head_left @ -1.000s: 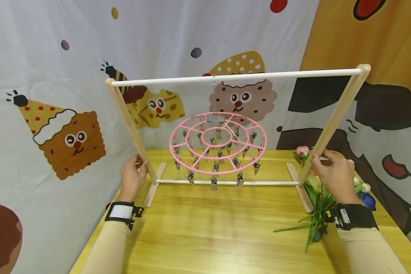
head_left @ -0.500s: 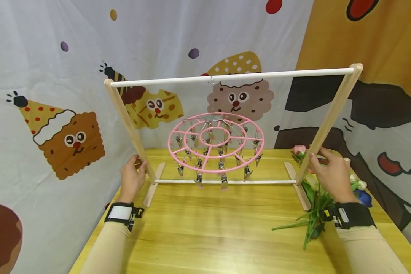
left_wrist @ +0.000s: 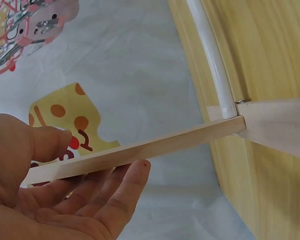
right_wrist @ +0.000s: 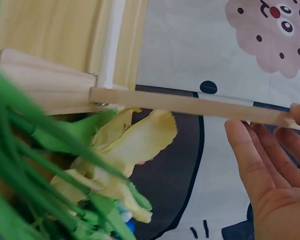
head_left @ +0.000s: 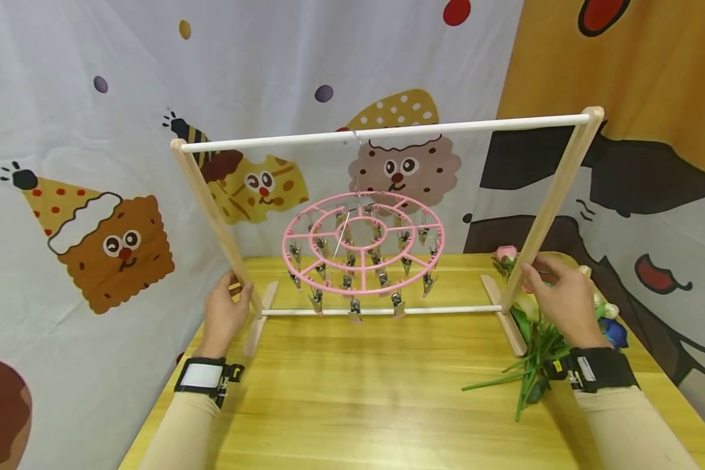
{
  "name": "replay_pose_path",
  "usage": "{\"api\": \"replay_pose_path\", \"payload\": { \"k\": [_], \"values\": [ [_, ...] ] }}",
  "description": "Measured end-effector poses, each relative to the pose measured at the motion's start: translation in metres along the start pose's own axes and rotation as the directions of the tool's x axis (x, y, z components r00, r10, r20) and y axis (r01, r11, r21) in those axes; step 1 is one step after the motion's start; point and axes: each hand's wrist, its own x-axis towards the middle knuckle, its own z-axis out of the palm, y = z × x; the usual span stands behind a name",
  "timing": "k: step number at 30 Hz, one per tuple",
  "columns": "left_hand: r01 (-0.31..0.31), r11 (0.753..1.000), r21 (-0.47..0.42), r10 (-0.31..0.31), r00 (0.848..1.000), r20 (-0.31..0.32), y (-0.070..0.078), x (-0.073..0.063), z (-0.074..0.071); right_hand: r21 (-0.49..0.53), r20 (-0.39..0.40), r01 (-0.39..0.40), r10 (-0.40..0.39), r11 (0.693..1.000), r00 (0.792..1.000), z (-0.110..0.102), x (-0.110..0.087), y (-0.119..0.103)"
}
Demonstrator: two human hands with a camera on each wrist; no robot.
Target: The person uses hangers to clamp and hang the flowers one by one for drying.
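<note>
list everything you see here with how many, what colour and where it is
tabletop rack: one, pale wood with white rods, standing on the table
round clip hanger: one, pink with silver hook, hanging from the top rod
clips: many, metallic with pinkish tips, dangling from the hanger
flowers: several, pink, yellow, white and blue with green stems, by the rack's right foot
table: one, yellow wood-grain, under the rack
printed backdrop: number of sheets unclear, mainly white, cartoon prints and an orange area, around the table
wrist straps: two, black, one per wrist
sleeves: two, beige, on the forearms
left hand: one, bare, around the left upright
right hand: one, bare, around the right upright
</note>
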Motion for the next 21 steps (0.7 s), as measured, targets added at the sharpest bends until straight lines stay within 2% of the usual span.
{"api": "replay_pose_path", "payload": {
  "k": [6,10,14,18,21],
  "values": [
    [0.014,1.000,-0.007,-0.014,1.000,0.024,-0.002,-0.007,-0.002,-0.034,0.035,-0.037,0.038,0.999,0.999,-0.005,-0.009,0.010],
    [0.012,1.000,-0.014,-0.011,0.999,0.045,-0.003,-0.015,-0.002,-0.155,0.051,-0.044,0.052,0.987,0.997,-0.009,-0.012,0.018],
    [0.036,0.999,-0.004,-0.036,0.997,0.068,-0.003,-0.026,0.003,-0.235,0.098,-0.058,0.083,0.970,0.992,-0.011,-0.018,0.027],
    [0.038,0.999,0.006,-0.039,0.998,0.048,-0.001,-0.035,0.010,-0.273,0.183,-0.117,0.171,0.955,0.968,-0.009,-0.022,0.035],
    [0.021,0.999,0.026,-0.022,1.000,0.018,0.002,-0.042,0.016,-0.294,0.247,-0.173,0.250,0.940,0.936,-0.008,-0.024,0.040]
  ]
}}
